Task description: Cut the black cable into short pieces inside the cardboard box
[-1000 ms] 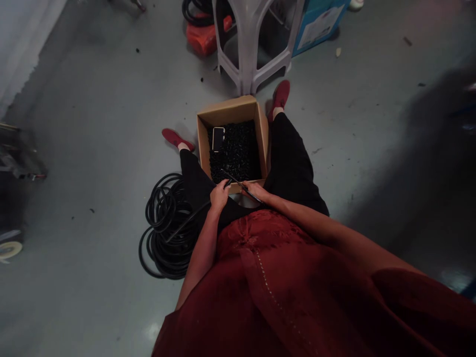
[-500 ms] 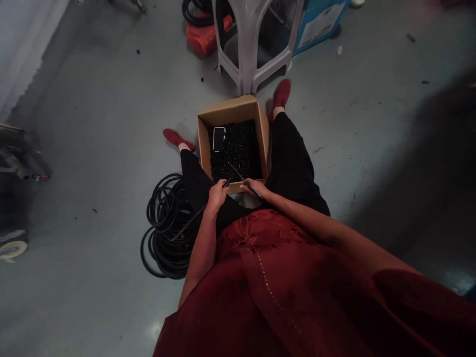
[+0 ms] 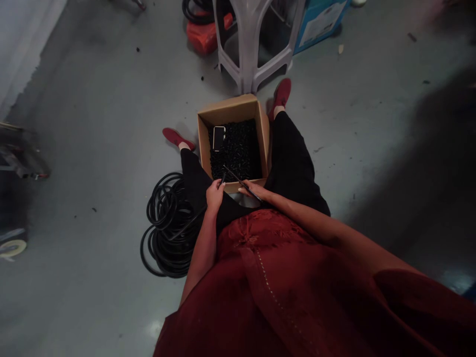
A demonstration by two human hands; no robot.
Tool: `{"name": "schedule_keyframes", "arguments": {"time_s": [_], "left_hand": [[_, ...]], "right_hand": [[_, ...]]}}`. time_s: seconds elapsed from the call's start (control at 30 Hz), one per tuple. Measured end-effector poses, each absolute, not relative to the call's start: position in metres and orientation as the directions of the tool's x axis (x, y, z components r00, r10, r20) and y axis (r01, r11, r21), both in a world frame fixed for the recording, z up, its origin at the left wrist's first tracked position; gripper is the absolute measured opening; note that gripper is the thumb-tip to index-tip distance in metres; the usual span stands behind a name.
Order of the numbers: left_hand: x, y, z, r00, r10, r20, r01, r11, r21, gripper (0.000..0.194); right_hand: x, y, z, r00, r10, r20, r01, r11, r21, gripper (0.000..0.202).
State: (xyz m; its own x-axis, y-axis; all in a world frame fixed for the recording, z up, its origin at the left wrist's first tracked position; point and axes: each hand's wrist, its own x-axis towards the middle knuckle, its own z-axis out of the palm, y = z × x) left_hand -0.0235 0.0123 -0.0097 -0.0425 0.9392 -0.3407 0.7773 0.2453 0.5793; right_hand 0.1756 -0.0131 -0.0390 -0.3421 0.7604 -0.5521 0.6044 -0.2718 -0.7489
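Note:
My left hand (image 3: 214, 197) is closed around a black hose (image 3: 222, 177), whose short end sticks out past the fingers over the near side of a cardboard box. Behind that hand the hose runs back under my forearm toward a loose coil of black hose (image 3: 159, 218). In my right hand (image 3: 253, 189) is a long thin-bladed tool (image 3: 233, 175), its dark handle lying along the palm. The blade points up and left, its tip close to the hose end. Many small black pieces (image 3: 238, 148) fill the bottom of the cardboard box (image 3: 263, 131) between my feet.
A phone (image 3: 219, 138) lies on the black pieces. Beyond the box stands a grey plastic stool (image 3: 247, 44), with a red object (image 3: 203, 37) and a blue box (image 3: 322, 22) near it. A tape roll (image 3: 13, 248) is at the far left.
The hose end in my left hand has tilted more upright and shifted slightly left. The blade tip has moved a little left and down, closer to the hose end.

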Motion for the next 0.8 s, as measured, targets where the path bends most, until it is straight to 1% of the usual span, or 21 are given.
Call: {"name": "schedule_keyframes", "arguments": {"time_s": [0.33,0.57,0.8], "left_hand": [[-0.0245,0.01,-0.0152,-0.026,0.96,-0.278,0.782,0.193,0.593,0.036],[-0.025,0.0093,-0.0164,0.024,0.956,-0.293,0.771,0.169,0.614,0.035],[-0.0254,0.009,-0.0133,0.071,0.94,-0.334,0.756,0.168,0.632,0.034]], "right_hand": [[0.1738,-0.0146,-0.035,-0.399,0.71,-0.58,0.605,-0.272,-0.748,0.053],[0.1726,-0.0158,-0.0332,-0.4,0.712,-0.577,0.601,-0.272,-0.752,0.051],[0.1742,-0.0158,-0.0316,-0.424,0.713,-0.559,0.576,-0.264,-0.774,0.055]]}}
